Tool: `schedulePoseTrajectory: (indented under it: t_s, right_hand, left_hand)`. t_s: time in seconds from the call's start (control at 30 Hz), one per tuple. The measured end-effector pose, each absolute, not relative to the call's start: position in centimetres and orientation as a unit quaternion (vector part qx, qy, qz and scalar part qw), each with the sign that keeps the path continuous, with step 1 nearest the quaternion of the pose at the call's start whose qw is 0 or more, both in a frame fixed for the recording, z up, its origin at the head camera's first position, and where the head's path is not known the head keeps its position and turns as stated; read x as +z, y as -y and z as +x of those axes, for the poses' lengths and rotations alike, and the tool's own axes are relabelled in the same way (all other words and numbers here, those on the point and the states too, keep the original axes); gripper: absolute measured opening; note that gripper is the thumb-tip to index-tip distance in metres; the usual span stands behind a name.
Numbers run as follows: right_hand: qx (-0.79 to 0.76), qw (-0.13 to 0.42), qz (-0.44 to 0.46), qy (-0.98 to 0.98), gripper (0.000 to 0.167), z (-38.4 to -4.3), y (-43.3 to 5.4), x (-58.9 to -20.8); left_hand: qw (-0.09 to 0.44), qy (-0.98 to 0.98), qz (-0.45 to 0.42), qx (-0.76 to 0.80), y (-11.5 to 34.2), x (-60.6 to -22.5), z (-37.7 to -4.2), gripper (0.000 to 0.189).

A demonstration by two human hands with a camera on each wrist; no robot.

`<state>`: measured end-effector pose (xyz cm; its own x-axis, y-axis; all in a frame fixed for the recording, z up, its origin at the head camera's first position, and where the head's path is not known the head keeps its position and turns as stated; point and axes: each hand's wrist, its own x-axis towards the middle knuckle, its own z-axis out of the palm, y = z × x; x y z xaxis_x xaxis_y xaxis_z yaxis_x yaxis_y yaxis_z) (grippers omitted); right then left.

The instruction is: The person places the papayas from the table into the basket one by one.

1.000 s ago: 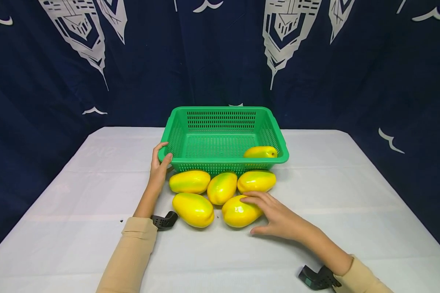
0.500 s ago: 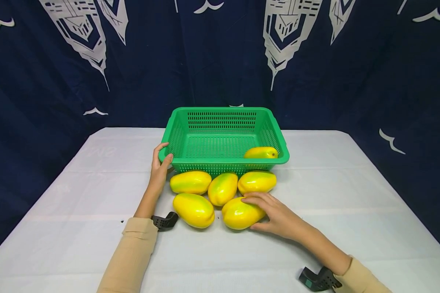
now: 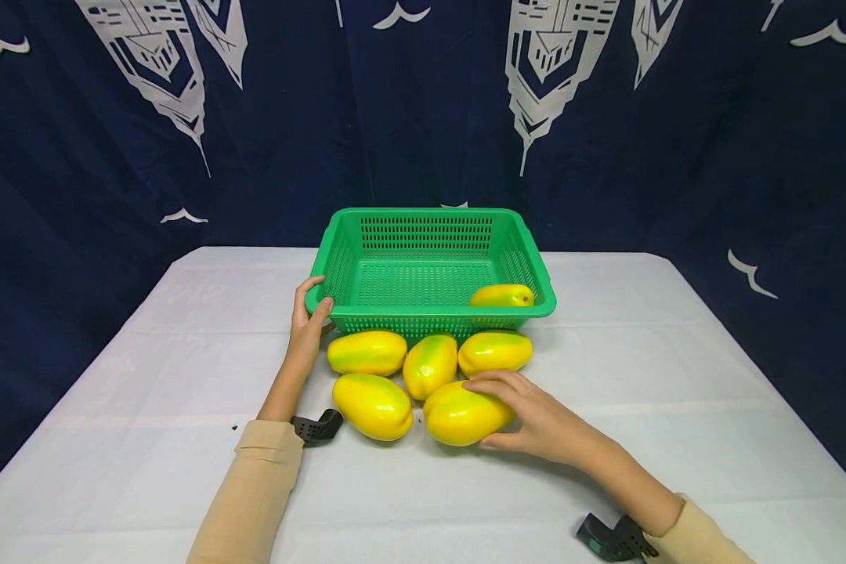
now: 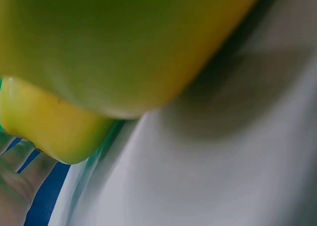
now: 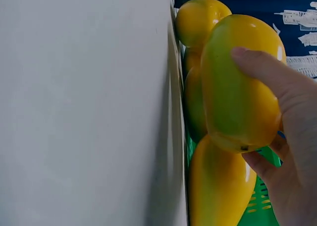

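Note:
My left hand grips the left front corner of a green plastic basket, thumb over the rim. One yellow papaya lies inside at the front right. In front of the basket, my right hand holds a yellow-green papaya, its thumb on the near side and fingers over the far side. The right wrist view shows that thumb pressed on the held papaya. In the left wrist view, a blurred papaya fills the top, with my left hand at lower left.
Another papaya lies left of the held one. Behind, a row of papayas sits close to the basket: left, middle and right. A white cloth covers the table; a dark blue curtain hangs behind.
My right thumb has closed in on the near side of the front right papaya, which has shifted slightly toward me. The middle papaya has moved a little. My left hand stays on the basket.

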<state>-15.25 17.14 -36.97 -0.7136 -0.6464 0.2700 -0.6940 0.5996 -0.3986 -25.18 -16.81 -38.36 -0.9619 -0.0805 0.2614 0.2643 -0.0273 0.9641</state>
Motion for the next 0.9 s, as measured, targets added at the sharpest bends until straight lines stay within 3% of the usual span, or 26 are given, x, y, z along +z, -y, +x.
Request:
schedulePoseTrajectory:
  t_s: [0.37, 0.9]
  right_hand:
    - [0.287, 0.049, 0.336, 0.896, 0.068, -15.4, -18.0, -35.7]
    - [0.349, 0.141, 0.261, 0.889, 0.073, -16.5, -19.2, -35.1]
  left_hand:
    - [0.124, 0.686, -0.068, -0.714, 16.8, -38.4, -25.2, 0.047]
    - [0.127, 0.687, -0.069, -0.712, 16.8, -38.4, -25.2, 0.046]
